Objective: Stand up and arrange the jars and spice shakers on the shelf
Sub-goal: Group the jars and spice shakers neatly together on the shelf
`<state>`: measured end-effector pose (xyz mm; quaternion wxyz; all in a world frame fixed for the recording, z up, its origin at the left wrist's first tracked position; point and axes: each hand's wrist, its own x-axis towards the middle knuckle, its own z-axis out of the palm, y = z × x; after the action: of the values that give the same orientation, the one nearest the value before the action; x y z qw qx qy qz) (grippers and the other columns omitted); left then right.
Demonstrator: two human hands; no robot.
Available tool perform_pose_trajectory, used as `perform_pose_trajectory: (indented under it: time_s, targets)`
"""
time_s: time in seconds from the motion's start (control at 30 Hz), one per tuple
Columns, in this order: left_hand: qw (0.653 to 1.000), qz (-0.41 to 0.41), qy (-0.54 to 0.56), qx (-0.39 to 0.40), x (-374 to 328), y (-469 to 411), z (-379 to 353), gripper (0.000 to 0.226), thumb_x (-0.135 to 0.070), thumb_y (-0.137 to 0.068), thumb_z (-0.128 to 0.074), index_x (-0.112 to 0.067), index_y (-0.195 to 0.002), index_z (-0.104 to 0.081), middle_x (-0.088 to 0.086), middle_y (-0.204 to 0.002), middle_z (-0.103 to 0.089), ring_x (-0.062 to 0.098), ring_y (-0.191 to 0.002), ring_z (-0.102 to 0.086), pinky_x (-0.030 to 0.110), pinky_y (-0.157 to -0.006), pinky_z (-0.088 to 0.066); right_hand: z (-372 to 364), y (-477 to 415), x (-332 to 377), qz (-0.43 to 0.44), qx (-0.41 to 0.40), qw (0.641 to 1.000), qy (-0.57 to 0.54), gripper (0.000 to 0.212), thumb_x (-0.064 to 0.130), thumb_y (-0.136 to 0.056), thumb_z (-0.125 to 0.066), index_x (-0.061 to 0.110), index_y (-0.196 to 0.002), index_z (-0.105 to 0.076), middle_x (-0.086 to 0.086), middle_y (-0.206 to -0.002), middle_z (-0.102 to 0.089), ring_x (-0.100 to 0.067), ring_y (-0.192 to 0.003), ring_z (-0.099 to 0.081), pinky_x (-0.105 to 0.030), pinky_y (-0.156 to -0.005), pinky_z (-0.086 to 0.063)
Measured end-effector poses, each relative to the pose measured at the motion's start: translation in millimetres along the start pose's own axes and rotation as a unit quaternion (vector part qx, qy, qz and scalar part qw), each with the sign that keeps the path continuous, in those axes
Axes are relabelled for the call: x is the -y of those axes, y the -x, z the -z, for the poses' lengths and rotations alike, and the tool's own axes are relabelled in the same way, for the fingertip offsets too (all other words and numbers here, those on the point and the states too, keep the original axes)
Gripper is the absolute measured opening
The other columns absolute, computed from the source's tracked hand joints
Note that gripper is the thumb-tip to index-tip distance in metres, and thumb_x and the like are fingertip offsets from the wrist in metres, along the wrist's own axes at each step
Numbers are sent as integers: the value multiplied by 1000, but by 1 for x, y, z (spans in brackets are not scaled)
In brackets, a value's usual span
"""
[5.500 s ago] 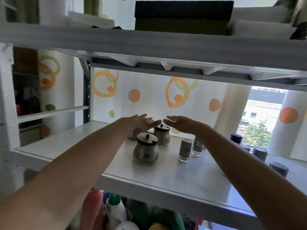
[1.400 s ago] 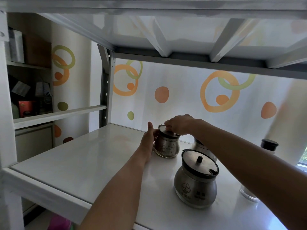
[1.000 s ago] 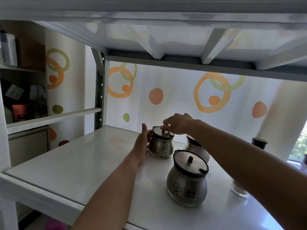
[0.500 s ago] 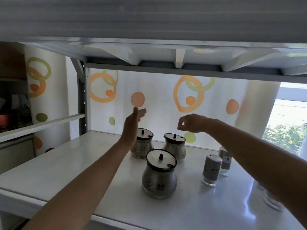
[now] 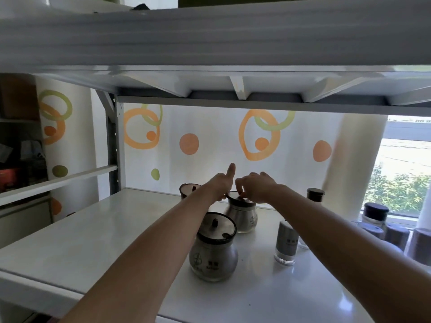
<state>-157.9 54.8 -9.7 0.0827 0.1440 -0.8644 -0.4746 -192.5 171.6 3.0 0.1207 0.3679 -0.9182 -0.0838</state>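
Three round metal jars with dark lids stand upright on the white shelf (image 5: pixel 81 248): a near jar (image 5: pixel 213 257), a middle jar (image 5: pixel 243 217) and a far jar (image 5: pixel 189 191) at the back left. My right hand (image 5: pixel 255 187) pinches the lid of the middle jar from above. My left hand (image 5: pixel 221 183) rests against that jar's left side, thumb pointing up. A grey spice shaker (image 5: pixel 286 242) stands upright right of the near jar. A dark-capped shaker (image 5: pixel 314 195) stands behind my right forearm.
Several dark-lidded jars (image 5: pixel 375 214) crowd the shelf's far right by the window. The upper shelf (image 5: pixel 210 43) hangs low overhead. A grey upright post (image 5: pixel 113 145) marks the back left corner. A curtain with orange circles backs the shelf.
Both hands have come down from above the jars onto the middle jar: the right now pinches its lid, the left presses its side. The camera has shifted slightly.
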Motion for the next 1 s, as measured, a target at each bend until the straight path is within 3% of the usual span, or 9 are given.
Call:
perform_pose_trajectory:
  time_s: [0.1,0.23,0.33,0.47,0.73,0.87,0.93,1.0]
  targets:
    - [999,4,43,2,1,1,-3,71,-62,-93,-14,-3,-97,-53,8,-87,-53,21,-80,-52,26,-69,-44,3,1,2,3,-12,999,32,23,14,-94,-42,18,-113,-54,-3,-111,-60,-19,-118,-42,-34,-100,-28]
    - [998,13,61,-1,1,-4,-2,70,-63,-93,-16,-3,-96,-53,12,-98,-53,26,-92,-52,35,-89,-48,4,4,3,-3,-10,999,42,24,17,-96,-40,19,-117,-53,2,-92,-48,-19,-118,-38,-32,-99,-26]
    - [998,9,59,-1,1,-6,0,78,-63,-92,-16,1,-111,-57,11,-99,-53,25,-96,-53,38,-99,-46,3,0,7,13,-12,999,43,24,19,-96,-39,19,-115,-52,-1,-107,-60,-19,-119,-40,-33,-98,-27]
    - [998,0,57,-1,3,-7,0,79,-61,-93,-15,2,-124,-52,10,-106,-53,23,-98,-50,34,-91,-44,3,-5,10,25,-11,999,40,25,22,-94,-43,19,-117,-52,-1,-106,-61,-19,-115,-41,-35,-99,-26]
    - [999,-7,44,-1,7,-13,4,83,-62,-93,-13,3,-124,-54,18,-125,-60,23,-95,-52,32,-87,-42,-3,-14,12,21,-27,999,-7,23,25,-93,-48,20,-114,-55,-1,-104,-64,-19,-112,-44,-34,-96,-27]
    - [999,-25,27,-7,12,-14,2,81,-59,-95,-13,2,-122,-57,14,-120,-62,23,-102,-56,31,-88,-41,-4,-15,14,13,-26,998,-64,22,27,-93,-45,19,-109,-58,-3,-101,-65,-19,-106,-50,-35,-95,-28]
    - [999,-30,28,-8,12,-14,1,80,-57,-96,-13,4,-119,-58,13,-104,-61,22,-94,-54,29,-83,-39,-3,-14,15,9,-26,997,-69,21,27,-93,-45,18,-108,-58,-3,-96,-62,-19,-103,-52,-35,-95,-29]
    - [999,-30,28,-7,12,-13,1,76,-57,-96,-13,1,-102,-62,9,-87,-56,19,-81,-52,28,-78,-37,-3,-13,15,4,-23,997,-75,20,26,-94,-44,16,-106,-57,-1,-89,-57,-20,-100,-52,-35,-96,-29]
